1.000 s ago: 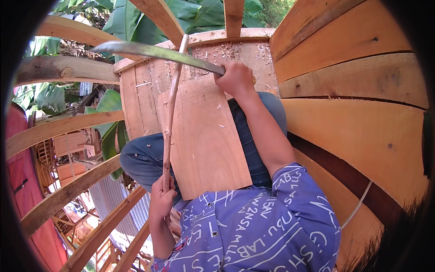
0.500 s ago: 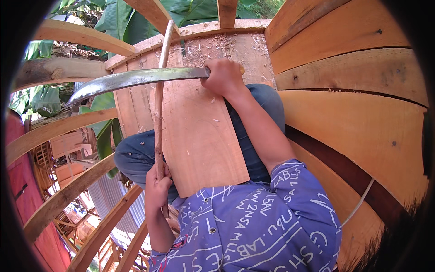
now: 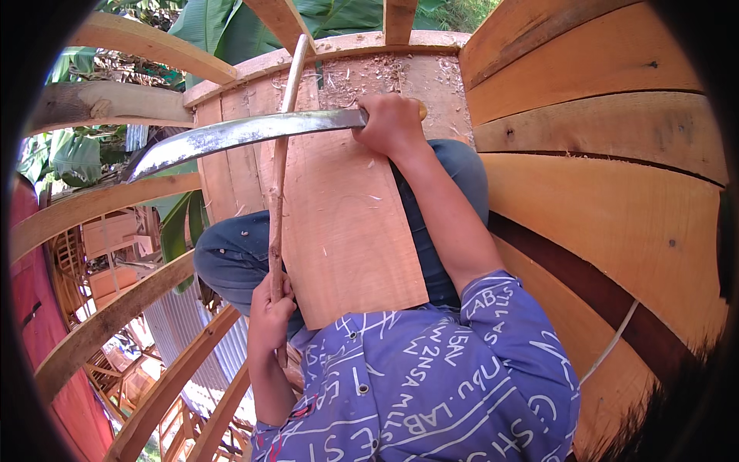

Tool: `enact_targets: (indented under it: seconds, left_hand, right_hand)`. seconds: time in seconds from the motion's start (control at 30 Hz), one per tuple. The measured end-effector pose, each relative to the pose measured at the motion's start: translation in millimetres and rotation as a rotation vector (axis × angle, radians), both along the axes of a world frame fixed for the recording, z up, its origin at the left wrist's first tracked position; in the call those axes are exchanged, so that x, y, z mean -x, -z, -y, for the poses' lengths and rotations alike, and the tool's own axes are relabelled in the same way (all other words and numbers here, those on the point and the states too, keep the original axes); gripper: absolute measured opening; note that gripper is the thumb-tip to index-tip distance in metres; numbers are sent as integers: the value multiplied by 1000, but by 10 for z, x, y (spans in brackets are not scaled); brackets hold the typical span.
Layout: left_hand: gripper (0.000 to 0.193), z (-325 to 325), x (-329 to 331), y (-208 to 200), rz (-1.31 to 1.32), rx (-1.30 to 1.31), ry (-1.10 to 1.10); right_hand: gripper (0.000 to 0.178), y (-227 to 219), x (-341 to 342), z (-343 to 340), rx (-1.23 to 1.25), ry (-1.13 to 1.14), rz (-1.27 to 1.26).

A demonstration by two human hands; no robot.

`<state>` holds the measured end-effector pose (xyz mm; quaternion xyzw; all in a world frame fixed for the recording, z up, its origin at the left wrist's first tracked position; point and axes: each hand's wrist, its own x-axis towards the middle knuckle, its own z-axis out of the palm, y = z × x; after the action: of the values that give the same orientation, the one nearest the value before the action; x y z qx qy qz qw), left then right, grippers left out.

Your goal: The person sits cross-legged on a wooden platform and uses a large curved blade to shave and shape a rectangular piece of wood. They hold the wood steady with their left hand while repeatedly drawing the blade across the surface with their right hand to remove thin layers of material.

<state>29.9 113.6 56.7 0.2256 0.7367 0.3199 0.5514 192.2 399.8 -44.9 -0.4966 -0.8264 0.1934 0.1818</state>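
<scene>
My right hand [image 3: 391, 125] is closed round the handle of a machete [image 3: 231, 135]. Its long, curved blade points left and lies across a thin wooden stick [image 3: 279, 189]; whether the edge bites into the wood cannot be told. Near its lower end, the stick is gripped by my left hand [image 3: 272, 312], and it slants up and slightly right to the far rail. A wide wooden board [image 3: 350, 239] rests between my legs, just right of the stick. The tip of the yellowish machete handle shows past my right fist.
Wood shavings [image 3: 362, 77] are scattered on the planks at the far end. A plank wall [image 3: 593, 192] rises close on my right. Spaced wooden slats [image 3: 115, 327] line the left side, with corrugated metal sheets [image 3: 185, 339] and banana leaves [image 3: 208, 35] beyond them.
The machete has shifted slightly right in the picture, along with the stick's upper part and my right hand. Both hands keep their grips.
</scene>
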Motion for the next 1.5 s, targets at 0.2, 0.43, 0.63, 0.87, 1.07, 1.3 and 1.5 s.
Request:
enact_targets:
  seconds: [0.2, 0.43, 0.63, 0.87, 1.07, 1.3, 1.5]
  left_hand:
    - [18, 100, 22, -25, 45, 82, -15]
    - [20, 741, 51, 10, 133, 49, -34]
    - [20, 749, 141, 26, 141, 40, -72]
    - [23, 984, 249, 120, 200, 52, -152]
    - [24, 1222, 445, 287, 264, 22, -201]
    - [22, 1184, 501, 363, 265, 5, -141]
    - [22, 1221, 542, 408, 264, -11, -115]
  right_hand:
    - [17, -4, 36, 7, 16, 9, 40]
    - [19, 31, -124, -328, 127, 292, 22]
    - [19, 1, -50, -76, 17, 107, 85]
    - [18, -58, -40, -24, 26, 54, 163]
    - [16, -11, -62, -163, -55, -16, 223]
    - [14, -357, -49, -382, -160, -72, 407]
    - [14, -742, 45, -545, -278, -119, 462]
